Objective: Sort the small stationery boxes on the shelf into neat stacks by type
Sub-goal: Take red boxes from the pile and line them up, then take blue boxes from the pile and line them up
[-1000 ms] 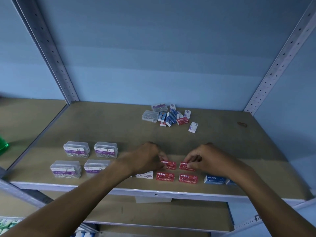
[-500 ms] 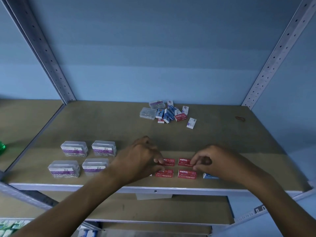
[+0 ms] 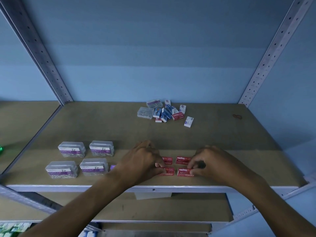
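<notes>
Red staples boxes lie in a two-by-two block near the shelf's front edge. My left hand (image 3: 143, 161) pinches the front left red box (image 3: 168, 172). My right hand (image 3: 212, 163) pinches the front right red box (image 3: 183, 171). The two back red boxes (image 3: 182, 159) lie just behind them. Several clear paper clip boxes (image 3: 71, 149) stand in two rows at the front left. An unsorted heap of small boxes (image 3: 164, 112) lies at the back centre. A purple-white box (image 3: 113, 167) peeks out beside my left wrist. My right hand hides whatever lies under it.
The brown shelf board (image 3: 102, 127) has perforated metal uprights (image 3: 39, 53) at both back corners. A rubber band (image 3: 237, 116) lies at the back right. A lower shelf (image 3: 153, 207) shows beneath. Something green (image 3: 1, 149) sits on the neighbouring shelf at left.
Both hands have drawn back from the back red boxes to the front pair and closed on them. The blue box at the right is now hidden under my right hand.
</notes>
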`<action>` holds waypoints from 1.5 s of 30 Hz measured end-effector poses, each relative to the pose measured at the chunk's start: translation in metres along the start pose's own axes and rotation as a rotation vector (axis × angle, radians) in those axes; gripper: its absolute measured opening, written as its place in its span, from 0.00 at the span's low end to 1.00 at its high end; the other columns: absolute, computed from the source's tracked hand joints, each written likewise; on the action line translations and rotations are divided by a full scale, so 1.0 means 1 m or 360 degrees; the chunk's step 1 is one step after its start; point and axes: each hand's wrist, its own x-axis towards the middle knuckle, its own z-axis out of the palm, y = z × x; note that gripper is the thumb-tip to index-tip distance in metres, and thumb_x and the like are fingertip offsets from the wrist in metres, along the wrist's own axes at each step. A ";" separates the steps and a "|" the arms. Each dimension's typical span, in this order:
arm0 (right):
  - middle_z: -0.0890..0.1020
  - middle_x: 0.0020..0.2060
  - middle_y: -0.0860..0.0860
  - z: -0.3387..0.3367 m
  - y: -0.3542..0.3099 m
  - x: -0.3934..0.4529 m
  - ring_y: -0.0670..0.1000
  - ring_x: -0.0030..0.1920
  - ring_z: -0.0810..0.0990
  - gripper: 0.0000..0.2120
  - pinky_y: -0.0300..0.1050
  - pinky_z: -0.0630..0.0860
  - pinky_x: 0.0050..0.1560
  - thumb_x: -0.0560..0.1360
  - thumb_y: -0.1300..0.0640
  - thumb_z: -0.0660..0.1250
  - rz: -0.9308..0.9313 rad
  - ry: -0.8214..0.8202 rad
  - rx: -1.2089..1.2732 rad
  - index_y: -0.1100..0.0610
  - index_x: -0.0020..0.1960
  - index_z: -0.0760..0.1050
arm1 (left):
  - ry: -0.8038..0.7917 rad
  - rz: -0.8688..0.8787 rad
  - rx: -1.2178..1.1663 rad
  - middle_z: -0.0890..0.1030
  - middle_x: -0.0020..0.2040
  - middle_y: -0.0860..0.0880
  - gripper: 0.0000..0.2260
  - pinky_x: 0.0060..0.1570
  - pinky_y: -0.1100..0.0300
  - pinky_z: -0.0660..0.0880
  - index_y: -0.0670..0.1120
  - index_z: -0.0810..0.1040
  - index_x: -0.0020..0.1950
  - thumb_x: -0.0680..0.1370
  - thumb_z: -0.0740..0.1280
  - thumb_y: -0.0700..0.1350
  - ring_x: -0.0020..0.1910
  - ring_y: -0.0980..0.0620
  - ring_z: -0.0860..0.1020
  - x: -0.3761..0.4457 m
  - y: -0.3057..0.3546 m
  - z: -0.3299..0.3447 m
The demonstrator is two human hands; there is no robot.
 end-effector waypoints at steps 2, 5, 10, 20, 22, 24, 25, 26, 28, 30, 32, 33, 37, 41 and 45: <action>0.84 0.42 0.36 0.000 0.002 -0.001 0.34 0.42 0.79 0.09 0.40 0.79 0.43 0.70 0.43 0.75 0.0007 -0.0016 0.0011 0.39 0.50 0.85 | -0.0024 -0.0008 -0.0019 0.82 0.51 0.59 0.12 0.47 0.72 0.59 0.59 0.82 0.55 0.77 0.66 0.61 0.57 0.56 0.73 0.000 -0.001 0.002; 0.84 0.42 0.34 0.000 0.003 -0.003 0.36 0.43 0.80 0.10 0.42 0.81 0.45 0.71 0.40 0.74 0.0014 -0.0022 0.0053 0.38 0.52 0.84 | -0.0031 -0.0019 -0.0029 0.82 0.52 0.59 0.14 0.49 0.68 0.63 0.59 0.82 0.56 0.77 0.64 0.62 0.57 0.56 0.72 0.000 -0.003 0.003; 0.82 0.42 0.29 -0.015 0.009 -0.006 0.33 0.46 0.80 0.08 0.34 0.76 0.39 0.73 0.40 0.73 0.0066 0.0146 0.0193 0.34 0.52 0.81 | 0.0089 -0.0125 -0.0075 0.84 0.46 0.58 0.08 0.44 0.64 0.73 0.56 0.85 0.49 0.76 0.68 0.57 0.51 0.56 0.76 0.001 -0.019 -0.014; 0.80 0.42 0.31 -0.013 0.022 0.018 0.30 0.49 0.76 0.07 0.29 0.71 0.41 0.75 0.46 0.73 0.0138 0.0239 0.0083 0.34 0.51 0.80 | 0.0061 -0.0432 -0.0159 0.82 0.52 0.54 0.07 0.52 0.58 0.76 0.53 0.82 0.53 0.78 0.67 0.52 0.52 0.54 0.77 0.020 -0.048 -0.017; 0.80 0.44 0.31 -0.011 0.023 0.026 0.33 0.47 0.78 0.08 0.30 0.72 0.44 0.76 0.45 0.72 0.0155 0.0199 0.0072 0.33 0.52 0.79 | 0.0003 -0.0522 -0.0171 0.81 0.55 0.53 0.09 0.53 0.57 0.76 0.53 0.81 0.55 0.78 0.67 0.52 0.54 0.53 0.77 0.026 -0.054 -0.012; 0.79 0.45 0.32 -0.012 0.021 0.041 0.35 0.46 0.78 0.09 0.30 0.72 0.45 0.75 0.44 0.71 0.0171 0.0179 0.0063 0.35 0.55 0.78 | -0.0092 -0.0575 -0.0154 0.81 0.56 0.50 0.10 0.55 0.58 0.75 0.52 0.81 0.56 0.77 0.68 0.52 0.57 0.49 0.77 0.038 -0.055 -0.015; 0.79 0.46 0.33 -0.014 0.020 0.053 0.36 0.46 0.78 0.11 0.30 0.72 0.45 0.75 0.45 0.71 0.0167 0.0180 0.0073 0.36 0.56 0.79 | -0.0126 -0.0587 -0.0114 0.82 0.55 0.48 0.09 0.54 0.60 0.73 0.49 0.82 0.54 0.77 0.69 0.51 0.57 0.45 0.77 0.045 -0.060 -0.016; 0.79 0.48 0.34 -0.019 0.017 0.067 0.37 0.47 0.78 0.12 0.32 0.73 0.45 0.75 0.47 0.72 0.0149 0.0187 0.0090 0.38 0.58 0.79 | -0.0219 -0.0659 -0.0113 0.83 0.51 0.44 0.08 0.52 0.62 0.72 0.45 0.84 0.49 0.77 0.69 0.48 0.55 0.41 0.77 0.053 -0.063 -0.018; 0.82 0.55 0.41 -0.029 0.012 0.100 0.43 0.52 0.81 0.17 0.39 0.77 0.49 0.75 0.50 0.72 0.0053 0.0259 0.0102 0.43 0.63 0.78 | -0.0182 -0.0726 -0.0231 0.82 0.53 0.38 0.08 0.57 0.59 0.72 0.42 0.83 0.50 0.75 0.73 0.46 0.57 0.38 0.77 0.072 -0.077 -0.018; 0.82 0.62 0.50 -0.040 0.008 0.133 0.50 0.58 0.82 0.23 0.46 0.78 0.56 0.74 0.54 0.74 0.0000 0.0343 0.0093 0.49 0.69 0.76 | -0.0191 -0.0741 -0.0295 0.76 0.67 0.42 0.24 0.67 0.53 0.69 0.44 0.77 0.66 0.72 0.75 0.49 0.67 0.43 0.73 0.092 -0.093 -0.013; 0.82 0.63 0.54 -0.047 0.006 0.162 0.54 0.61 0.81 0.27 0.50 0.78 0.59 0.72 0.54 0.76 0.0025 0.0376 0.0109 0.53 0.70 0.76 | -0.0150 -0.0713 -0.0310 0.73 0.71 0.44 0.31 0.67 0.57 0.67 0.46 0.73 0.71 0.71 0.76 0.50 0.69 0.45 0.71 0.105 -0.105 -0.009; 0.82 0.63 0.55 -0.048 0.006 0.174 0.55 0.61 0.81 0.28 0.52 0.78 0.59 0.71 0.53 0.77 0.0039 0.0379 0.0095 0.54 0.69 0.76 | -0.0091 -0.0677 -0.0340 0.73 0.71 0.44 0.31 0.66 0.58 0.67 0.46 0.73 0.71 0.70 0.77 0.49 0.69 0.45 0.72 0.111 -0.106 -0.010; 0.83 0.57 0.55 -0.036 0.009 0.200 0.57 0.57 0.81 0.22 0.53 0.78 0.56 0.70 0.52 0.76 0.0087 0.0244 -0.0009 0.54 0.63 0.78 | -0.0113 -0.0637 -0.0343 0.72 0.72 0.44 0.31 0.70 0.52 0.66 0.48 0.73 0.70 0.70 0.77 0.52 0.71 0.44 0.69 0.126 -0.120 -0.002; 0.84 0.52 0.56 -0.025 0.012 0.205 0.58 0.53 0.83 0.16 0.53 0.78 0.52 0.71 0.54 0.72 0.0109 0.0281 0.0018 0.55 0.58 0.80 | -0.0168 -0.0718 -0.0266 0.71 0.73 0.46 0.32 0.69 0.53 0.66 0.54 0.72 0.71 0.69 0.76 0.57 0.72 0.44 0.67 0.132 -0.131 0.005; 0.85 0.51 0.50 -0.019 0.013 0.206 0.54 0.51 0.83 0.16 0.49 0.79 0.51 0.68 0.54 0.75 0.0127 0.0386 0.0127 0.50 0.55 0.81 | -0.0150 -0.0731 -0.0181 0.73 0.71 0.48 0.30 0.69 0.52 0.67 0.54 0.73 0.70 0.70 0.76 0.57 0.70 0.45 0.70 0.136 -0.135 0.008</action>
